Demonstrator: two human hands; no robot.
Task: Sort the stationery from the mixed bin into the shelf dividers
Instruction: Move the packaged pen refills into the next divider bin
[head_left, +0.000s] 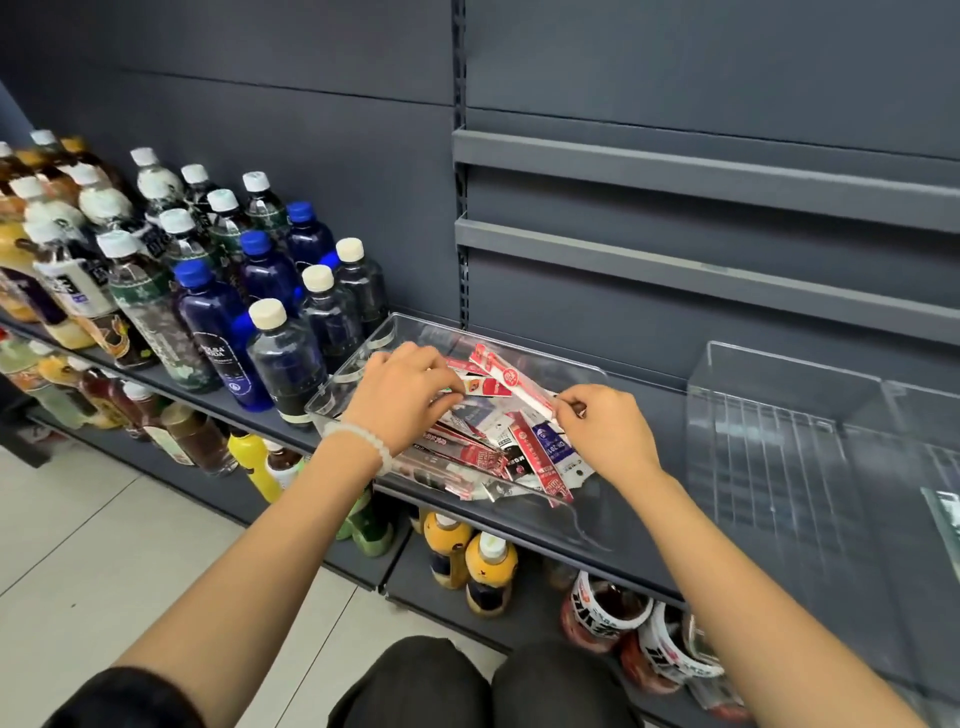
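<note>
One clear plastic bin (582, 525) holds many packets, too jumbled to count; the left hand (402, 397) pinches one small red-and-white packet (485, 385); the right hand (605, 428) pinches one long red-and-white pen packet (511, 379).

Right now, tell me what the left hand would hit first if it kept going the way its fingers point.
Probably the red-and-white packet at its fingertips, lying in the clear bin; the left hand points right.

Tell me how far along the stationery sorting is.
Barely begun. Nothing looks sorted: the clear divider tray on the right holds no packets I can see. In hand: the right hand pinches a long red and white packet over the clear bin, and the left hand pinches a small packet. Left: the pile of packets in the bin.
</note>
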